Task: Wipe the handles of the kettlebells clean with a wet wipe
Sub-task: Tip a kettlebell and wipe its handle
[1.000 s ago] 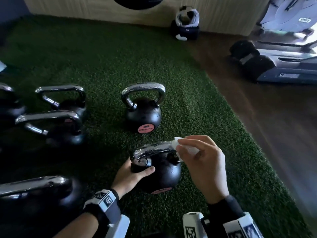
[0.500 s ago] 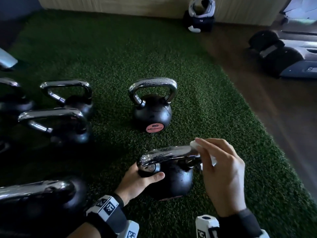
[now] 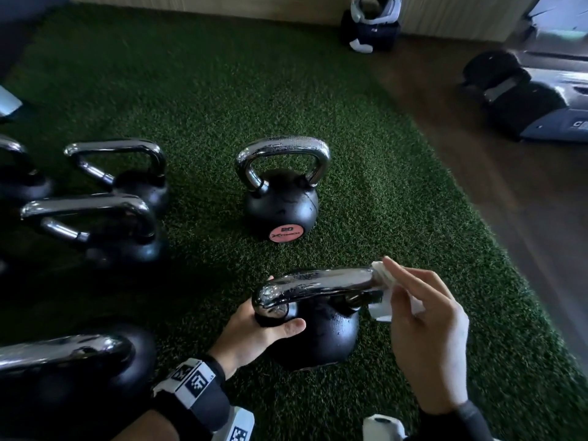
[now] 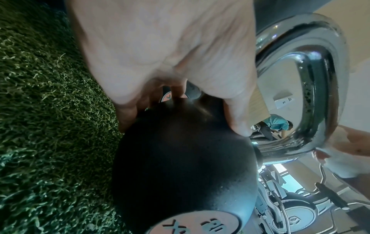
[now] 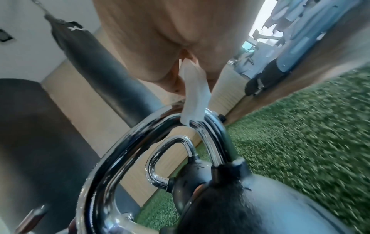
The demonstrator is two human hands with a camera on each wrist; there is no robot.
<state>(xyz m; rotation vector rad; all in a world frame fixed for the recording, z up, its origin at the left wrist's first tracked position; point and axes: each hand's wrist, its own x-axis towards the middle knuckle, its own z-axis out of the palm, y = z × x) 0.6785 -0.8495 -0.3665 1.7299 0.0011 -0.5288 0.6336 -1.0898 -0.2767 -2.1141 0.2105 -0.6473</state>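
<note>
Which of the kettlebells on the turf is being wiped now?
The nearest kettlebell: the left hand grips it and the right hand presses the wet wipe on its handle.

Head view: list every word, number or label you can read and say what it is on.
"20": pink disc on the far kettlebell.
Brand word under the 20: too small to read.
Lettering on the grey machine at right: cut off, unreadable.
Square code tags on the left wrist band: patterns, no text.
</note>
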